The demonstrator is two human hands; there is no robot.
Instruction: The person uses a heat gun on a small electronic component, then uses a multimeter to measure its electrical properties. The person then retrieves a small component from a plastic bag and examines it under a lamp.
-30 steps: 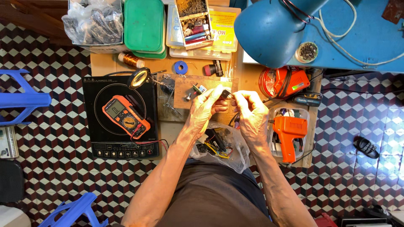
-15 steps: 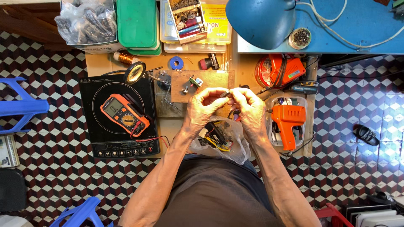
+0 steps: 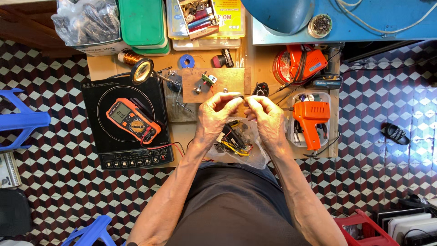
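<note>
My left hand [image 3: 217,116] and my right hand [image 3: 266,116] are up close together over the middle of the bench [image 3: 261,68]. The fingertips of both hands pinch one tiny part [image 3: 240,96] between them. It is so small that I cannot tell what it is. It sits right where my fingertips meet, above the clear bag of wired bits [image 3: 236,142] that lies near me.

To do this well, I think I should hold the tiny part softly but firmly, so it does not slip and drop into the bag. I should keep my hands low and steady over the bench.

On my left lies the orange meter [image 3: 132,120] on a black cooktop [image 3: 125,123]. A round magnifier [image 3: 142,71] is just beyond it. On my right the orange solder gun [image 3: 312,116] rests in a tray, close to my right hand. A small wooden board [image 3: 214,82] with bits on it lies just past my fingers.
</note>
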